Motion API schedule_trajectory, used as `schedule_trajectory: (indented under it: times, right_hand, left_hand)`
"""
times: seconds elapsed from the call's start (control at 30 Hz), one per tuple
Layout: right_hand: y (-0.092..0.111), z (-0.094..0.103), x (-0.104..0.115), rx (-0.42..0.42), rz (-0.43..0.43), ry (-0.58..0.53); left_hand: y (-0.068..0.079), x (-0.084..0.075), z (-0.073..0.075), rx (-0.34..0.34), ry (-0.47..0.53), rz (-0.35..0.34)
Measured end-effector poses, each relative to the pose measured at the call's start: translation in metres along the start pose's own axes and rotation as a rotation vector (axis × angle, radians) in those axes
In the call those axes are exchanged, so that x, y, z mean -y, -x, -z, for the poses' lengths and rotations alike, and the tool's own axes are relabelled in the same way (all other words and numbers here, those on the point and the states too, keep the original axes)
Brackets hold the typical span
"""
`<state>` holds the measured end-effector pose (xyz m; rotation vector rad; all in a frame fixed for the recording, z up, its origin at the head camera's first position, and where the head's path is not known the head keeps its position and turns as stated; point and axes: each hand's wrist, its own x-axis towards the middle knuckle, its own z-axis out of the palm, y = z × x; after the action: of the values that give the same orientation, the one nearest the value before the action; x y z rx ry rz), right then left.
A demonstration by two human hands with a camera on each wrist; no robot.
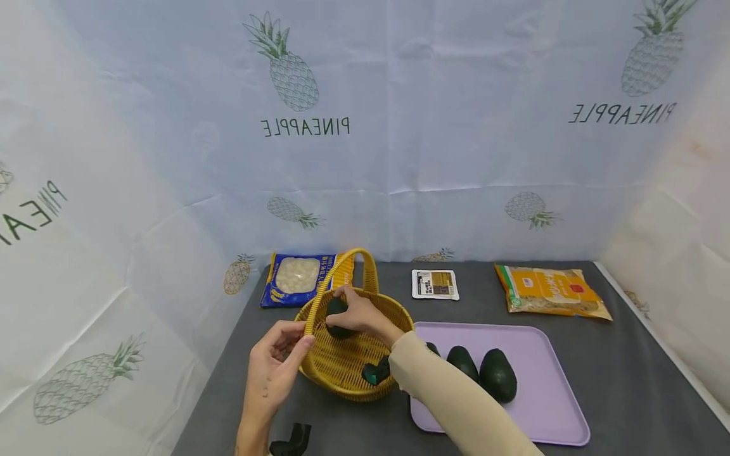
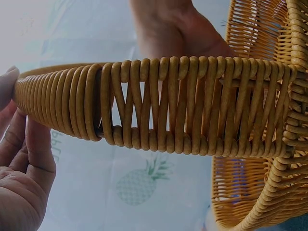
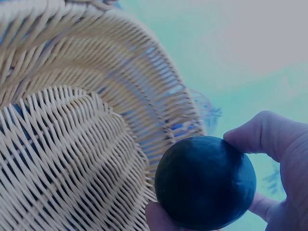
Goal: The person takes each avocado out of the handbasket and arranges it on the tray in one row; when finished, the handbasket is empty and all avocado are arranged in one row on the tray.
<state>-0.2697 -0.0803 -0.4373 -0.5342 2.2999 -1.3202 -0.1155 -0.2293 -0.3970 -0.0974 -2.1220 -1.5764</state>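
Observation:
A yellow wicker basket (image 1: 348,373) with a tall arched handle stands on the dark table. My left hand (image 1: 276,364) pinches the left side of that handle (image 2: 57,103) between thumb and fingers. Inside the rim, over the basket's interior, my right hand (image 1: 359,313) grips a dark green avocado (image 1: 339,318). The right wrist view shows the avocado (image 3: 204,183) held between thumb and fingertips, with the woven basket wall (image 3: 120,91) behind it. Several more avocados (image 1: 498,376) lie on a lilac tray (image 1: 542,380), partly hidden by my right sleeve.
Behind the basket lies a blue bag of pale food (image 1: 296,277). A small white-edged packet (image 1: 435,284) sits at the back middle, and an orange bag (image 1: 552,292) at the back right. Pineapple-print cloth (image 1: 399,158) hangs around the table.

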Motion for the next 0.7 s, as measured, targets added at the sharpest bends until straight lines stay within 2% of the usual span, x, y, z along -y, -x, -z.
schedule_trajectory:
  times: [0.27,0.7]
  right_hand:
    - [0.017,0.017,-0.003,0.003,0.018,-0.08]
    - [0.042,0.026,-0.014,-0.098,0.091,-0.119]
  left_hand:
    - [0.001,-0.002,-0.001,-0.005,-0.003,0.015]
    - [0.002,-0.004,-0.003,-0.021,-0.001,0.029]
